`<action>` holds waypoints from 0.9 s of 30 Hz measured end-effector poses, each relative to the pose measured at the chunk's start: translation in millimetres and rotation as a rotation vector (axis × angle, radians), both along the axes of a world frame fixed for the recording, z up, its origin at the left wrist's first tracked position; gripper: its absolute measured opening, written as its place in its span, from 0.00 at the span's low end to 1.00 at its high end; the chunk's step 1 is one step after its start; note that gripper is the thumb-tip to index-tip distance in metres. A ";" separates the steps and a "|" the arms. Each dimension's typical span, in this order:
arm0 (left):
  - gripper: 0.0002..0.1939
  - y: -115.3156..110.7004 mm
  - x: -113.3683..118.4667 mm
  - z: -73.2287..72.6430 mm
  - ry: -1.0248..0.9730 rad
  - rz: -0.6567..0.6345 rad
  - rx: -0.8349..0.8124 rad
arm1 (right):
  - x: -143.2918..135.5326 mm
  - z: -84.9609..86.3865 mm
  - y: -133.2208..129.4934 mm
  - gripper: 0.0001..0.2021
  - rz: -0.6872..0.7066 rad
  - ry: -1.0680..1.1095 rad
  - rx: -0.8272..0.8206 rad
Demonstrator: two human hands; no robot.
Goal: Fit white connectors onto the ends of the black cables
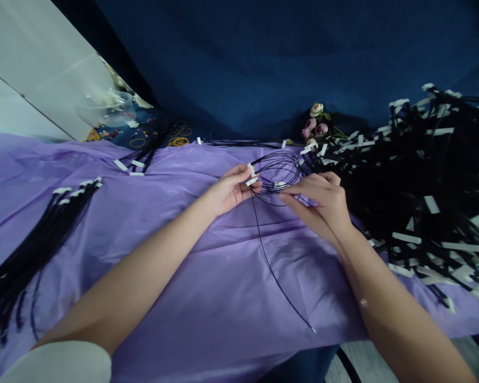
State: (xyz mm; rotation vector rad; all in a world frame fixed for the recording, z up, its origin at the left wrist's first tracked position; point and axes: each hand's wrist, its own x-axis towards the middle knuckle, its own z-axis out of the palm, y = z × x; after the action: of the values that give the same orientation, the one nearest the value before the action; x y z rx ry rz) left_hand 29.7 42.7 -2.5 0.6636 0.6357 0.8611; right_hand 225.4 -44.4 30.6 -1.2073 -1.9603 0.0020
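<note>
Above the purple cover (223, 287), a loosely looped bundle of thin black wires (277, 159) stretches between my two hands. My left hand (233, 189) grips its left end, where white connectors (252, 181) show between thumb and fingers. At the right side of the loops, my right hand (317, 199) is closed, thumb and index finger pinched close together on the wires. From my left hand one loose wire end hangs toward the front, its tip (313, 331) lying over the cover. My right hand's other fingers are curled and partly hide the bundle.
A big heap of black wires with white connectors (431, 202) fills the right side. Bundled wires (43, 239) lie at left, a smaller bunch (138, 165) behind them. At the back are yellow rubber bands (178, 141), a clear bowl (106, 109) and artificial flowers (315, 125).
</note>
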 end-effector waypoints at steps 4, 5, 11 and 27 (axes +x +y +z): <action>0.05 -0.8 0.2 0.1 0.014 0.014 -0.007 | -0.4 0.9 3.6 0.07 -0.096 0.604 -0.074; 0.06 -1.0 0.2 0.2 0.016 0.015 -0.009 | 0.0 0.9 5.4 0.07 -0.108 0.748 -0.066; 0.07 -0.8 0.4 -1.1 0.015 -0.015 0.012 | 10.1 3.6 16.8 0.16 -0.012 1.192 -0.068; 0.10 -2.3 0.0 -3.4 0.043 -0.089 0.089 | -4.6 1.8 -0.8 0.07 0.032 0.683 -0.461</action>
State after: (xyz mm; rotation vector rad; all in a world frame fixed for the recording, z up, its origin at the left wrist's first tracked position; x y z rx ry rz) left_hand 29.7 40.5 -5.9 0.7872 0.6045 0.7976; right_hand 220.9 -45.1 32.4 -1.2392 -1.3985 0.8142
